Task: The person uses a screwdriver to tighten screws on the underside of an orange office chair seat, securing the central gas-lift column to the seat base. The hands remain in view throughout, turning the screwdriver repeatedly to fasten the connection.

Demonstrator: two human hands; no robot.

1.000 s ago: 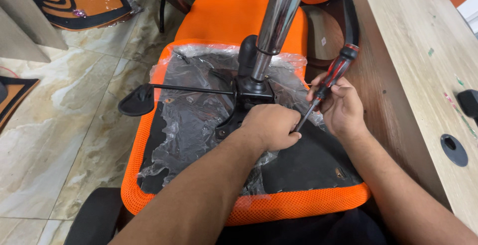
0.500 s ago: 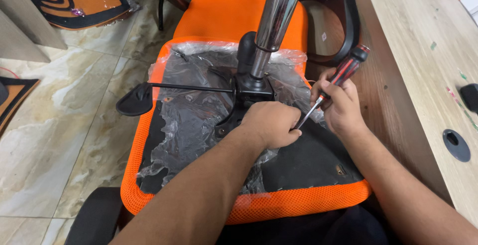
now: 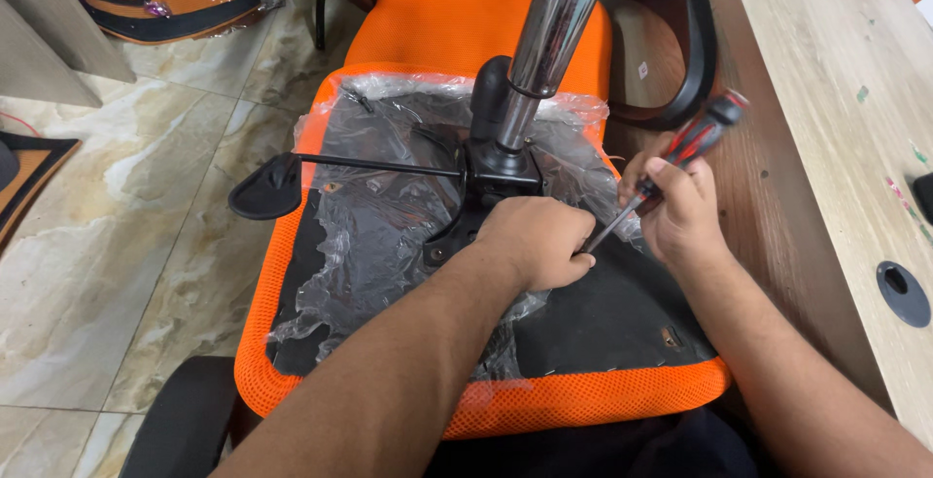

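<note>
We are working on an upturned orange seat (image 3: pixel 466 21), its black underside facing up and partly covered by clear plastic film (image 3: pixel 379 235). We are gripping a screwdriver (image 3: pixel 680 153) in the right hand (image 3: pixel 675 211), fingers clenched around its red-and-black handle. The shaft is slanting down and to the left, and its tip is meeting the seat underside just beside the left hand (image 3: pixel 535 240); the tip itself is hidden behind that hand. We are pressing the left hand, curled knuckles-up, onto the black mechanism plate (image 3: pixel 491 182) at the middle of the underside. Whether its fingers are grasping anything beneath, we cannot tell.

A chrome column (image 3: pixel 544 46) is rising from the plate toward the top of the view. A thin black lever (image 3: pixel 321 169) is extending left from the plate and ending in a flat paddle over the seat edge. A wooden desk (image 3: pixel 826 99) is standing just to the right of the seat, with a round cable hole near its edge. A marbled tile floor (image 3: pixel 126 264) is lying to the left.
</note>
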